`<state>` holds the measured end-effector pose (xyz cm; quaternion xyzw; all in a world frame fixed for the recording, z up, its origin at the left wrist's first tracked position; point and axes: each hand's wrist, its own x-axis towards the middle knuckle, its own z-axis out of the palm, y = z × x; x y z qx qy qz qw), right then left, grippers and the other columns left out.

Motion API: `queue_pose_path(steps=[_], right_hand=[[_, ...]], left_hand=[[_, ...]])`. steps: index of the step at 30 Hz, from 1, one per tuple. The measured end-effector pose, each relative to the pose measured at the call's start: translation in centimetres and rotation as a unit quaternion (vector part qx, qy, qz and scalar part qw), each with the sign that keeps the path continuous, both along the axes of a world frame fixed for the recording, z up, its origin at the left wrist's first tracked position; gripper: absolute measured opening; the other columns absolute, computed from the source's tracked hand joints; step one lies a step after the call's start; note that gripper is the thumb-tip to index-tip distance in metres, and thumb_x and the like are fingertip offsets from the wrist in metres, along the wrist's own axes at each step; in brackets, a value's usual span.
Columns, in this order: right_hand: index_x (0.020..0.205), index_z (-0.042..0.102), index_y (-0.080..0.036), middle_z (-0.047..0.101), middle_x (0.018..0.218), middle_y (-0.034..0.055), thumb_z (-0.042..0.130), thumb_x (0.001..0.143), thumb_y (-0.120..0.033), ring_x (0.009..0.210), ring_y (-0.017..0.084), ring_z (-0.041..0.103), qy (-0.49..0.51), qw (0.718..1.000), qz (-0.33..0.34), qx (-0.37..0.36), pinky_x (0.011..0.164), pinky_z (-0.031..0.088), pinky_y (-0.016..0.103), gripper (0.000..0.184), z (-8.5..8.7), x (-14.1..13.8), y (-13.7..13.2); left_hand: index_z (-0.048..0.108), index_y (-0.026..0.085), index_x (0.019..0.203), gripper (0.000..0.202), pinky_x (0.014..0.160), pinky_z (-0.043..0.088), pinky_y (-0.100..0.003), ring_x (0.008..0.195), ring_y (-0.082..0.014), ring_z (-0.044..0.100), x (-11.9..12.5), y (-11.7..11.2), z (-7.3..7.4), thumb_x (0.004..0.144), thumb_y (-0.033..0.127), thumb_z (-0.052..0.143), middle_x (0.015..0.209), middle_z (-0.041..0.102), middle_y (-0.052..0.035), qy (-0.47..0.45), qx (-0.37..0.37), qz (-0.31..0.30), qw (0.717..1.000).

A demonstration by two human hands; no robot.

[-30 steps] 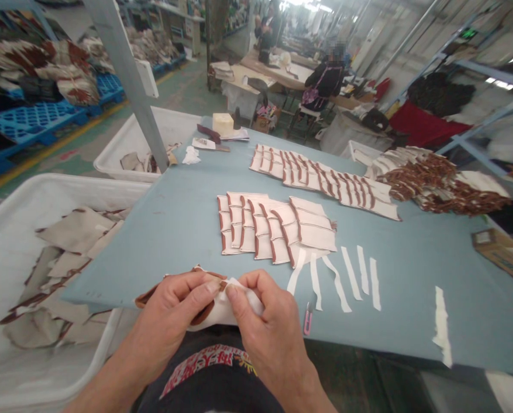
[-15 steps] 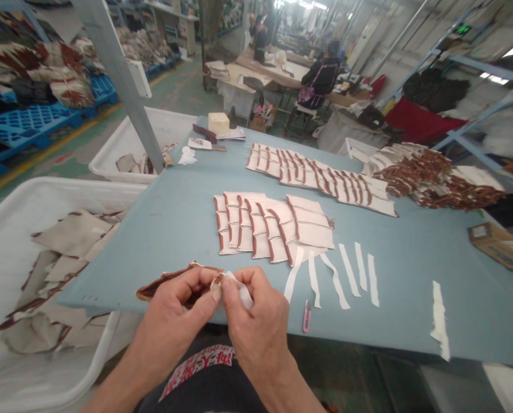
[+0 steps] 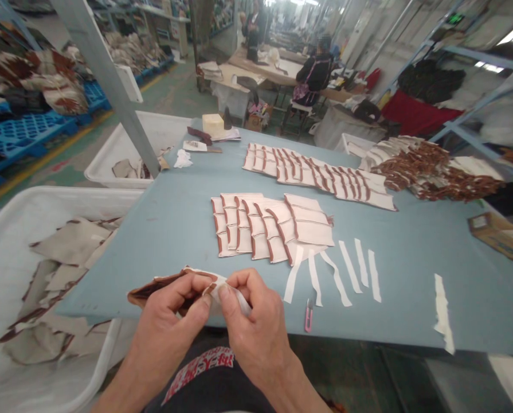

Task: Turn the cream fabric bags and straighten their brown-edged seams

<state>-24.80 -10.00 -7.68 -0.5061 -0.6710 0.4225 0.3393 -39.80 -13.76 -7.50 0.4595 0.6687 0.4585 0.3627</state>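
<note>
My left hand (image 3: 172, 321) pinches a sewn fabric piece (image 3: 144, 291) with brown edging, which stands partly open at the table's front edge. Pressed close beside it, my right hand (image 3: 258, 324) grips a white strip (image 3: 242, 303) between thumb and fingers at the piece's edge. How the strip meets the fabric is partly hidden by my fingers. Pink thread snips (image 3: 308, 319) lie just right of my right hand. Several white tape strips (image 3: 348, 267) are laid out beyond them. Overlapping cream pieces with brown edges (image 3: 256, 229) lie in a row ahead of my hands.
A longer row of cream pieces (image 3: 316, 175) crosses the blue table (image 3: 174, 212). Brown-and-cream bundles (image 3: 437, 166) and a cardboard box (image 3: 499, 235) are at right. White bins (image 3: 110, 338) with fabric stand left, near a metal post (image 3: 105, 74). A person (image 3: 314, 71) sits further back.
My hands have drawn slightly apart, the left one shifting left with the fabric piece. More of the white strip shows between them. The view has shifted slightly.
</note>
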Motion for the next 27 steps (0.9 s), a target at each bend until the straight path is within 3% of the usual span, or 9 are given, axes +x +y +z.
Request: queue_pose_path(steps=[7,13,16,21,27], right_hand=[[0.081,0.053,-0.025,0.050,0.057,-0.0081,0.058,0.093,-0.042,0.051,0.014,0.043,0.016,0.994,0.024,-0.103,0.053,0.029,0.026,0.021,0.4,0.1,0.5],[0.075,0.053,-0.024,0.047,0.061,-0.0083,0.060,0.086,-0.031,0.058,0.012,0.044,0.094,0.964,0.093,-0.232,0.053,0.034,0.021,0.014,-0.6,0.6,2.0],[0.075,0.053,-0.024,0.045,0.062,-0.0075,0.054,0.089,-0.030,0.059,0.013,0.042,0.105,0.951,0.122,-0.262,0.053,0.034,0.022,0.016,-1.6,0.6,2.6],[0.072,0.049,-0.024,0.051,0.064,-0.0062,0.052,0.094,-0.034,0.064,0.014,0.049,0.020,0.983,0.088,-0.157,0.060,0.034,0.025,0.025,-2.8,0.5,2.5],[0.069,0.047,-0.025,0.053,0.060,-0.0058,0.048,0.097,-0.034,0.060,0.015,0.049,-0.002,0.994,0.067,-0.091,0.059,0.032,0.027,0.029,-2.1,0.8,1.9]], left_hand=[[0.081,0.023,0.086,0.021,0.073,0.058,-0.023,0.078,-0.0200,0.075,-1.2,-1.1,-1.4,0.093,0.030,0.062,0.086,0.082,0.0004,0.050,-0.007,-0.052,0.997],[0.077,0.024,0.081,0.019,0.070,0.053,-0.024,0.071,-0.0184,0.070,-0.7,-1.2,-0.9,0.088,0.023,0.060,0.077,0.076,0.0038,0.123,0.025,-0.042,0.991],[0.077,0.024,0.078,0.020,0.070,0.051,-0.025,0.071,-0.0190,0.070,-0.8,-0.8,-0.6,0.085,0.022,0.058,0.075,0.076,0.0032,0.124,0.011,-0.078,0.989],[0.073,0.021,0.076,0.017,0.062,0.049,-0.025,0.065,-0.0188,0.064,-1.0,0.5,-0.4,0.082,0.028,0.059,0.071,0.073,0.0007,0.009,-0.070,-0.096,0.993],[0.072,0.020,0.076,0.027,0.064,0.046,-0.026,0.068,-0.0185,0.057,-1.1,0.9,0.1,0.087,0.042,0.061,0.073,0.068,-0.0007,-0.082,-0.089,-0.135,0.983]])
